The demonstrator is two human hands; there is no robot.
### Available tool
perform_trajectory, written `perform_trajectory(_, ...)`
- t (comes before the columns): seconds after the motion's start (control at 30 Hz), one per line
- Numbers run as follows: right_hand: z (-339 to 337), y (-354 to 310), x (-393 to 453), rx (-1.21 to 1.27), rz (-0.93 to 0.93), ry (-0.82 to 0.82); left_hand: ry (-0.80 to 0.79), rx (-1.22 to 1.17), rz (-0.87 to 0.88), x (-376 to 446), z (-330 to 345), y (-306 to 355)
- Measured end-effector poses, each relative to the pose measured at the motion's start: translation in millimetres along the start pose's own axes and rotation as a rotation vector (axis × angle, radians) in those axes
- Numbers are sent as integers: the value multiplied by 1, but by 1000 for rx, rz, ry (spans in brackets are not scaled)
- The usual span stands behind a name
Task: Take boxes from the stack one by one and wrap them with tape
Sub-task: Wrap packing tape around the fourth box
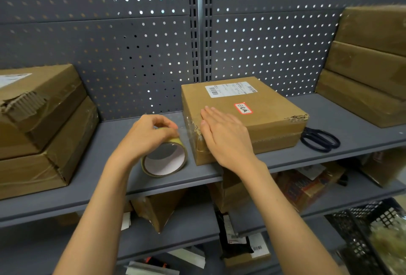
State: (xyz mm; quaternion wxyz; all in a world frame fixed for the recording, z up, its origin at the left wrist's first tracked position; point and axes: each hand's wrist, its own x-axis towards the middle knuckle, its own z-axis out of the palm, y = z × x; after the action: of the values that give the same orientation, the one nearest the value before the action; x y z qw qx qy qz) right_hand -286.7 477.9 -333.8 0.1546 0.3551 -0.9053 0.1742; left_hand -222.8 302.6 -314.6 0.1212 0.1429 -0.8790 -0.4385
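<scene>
A flat brown cardboard box [261,120] with a white shipping label and a small red-edged sticker lies on the grey shelf [114,138]. My right hand [224,138] presses flat with straight fingers on the box's near left corner, where clear tape covers the edge. To the left of the box, my left hand [149,136] grips a roll of clear tape [164,158] that stands on the shelf. A strip of tape stretches from the roll to the box's left side.
Black scissors [319,139] lie on the shelf right of the box. Two taped boxes [41,125] are stacked at the left, three boxes [369,65] at the right. A grey pegboard [131,54] backs the shelf. Lower shelves hold parcels and a black crate [362,237].
</scene>
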Motion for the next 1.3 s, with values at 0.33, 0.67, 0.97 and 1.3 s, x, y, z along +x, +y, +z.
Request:
perform_trajectory(0.33,-2,1,1,7,-17,-7,58,5,-40,1,11,8)
perform_trajectory(0.67,-16,13,0,175,-7,-43,89,104,-65,7,19,6)
perform_trajectory(0.97,-47,108,-21,159,485,380,82,114,-91,10,21,4)
perform_trajectory(1.3,-43,163,-38,11,734,183,108,128,-94,13,23,2)
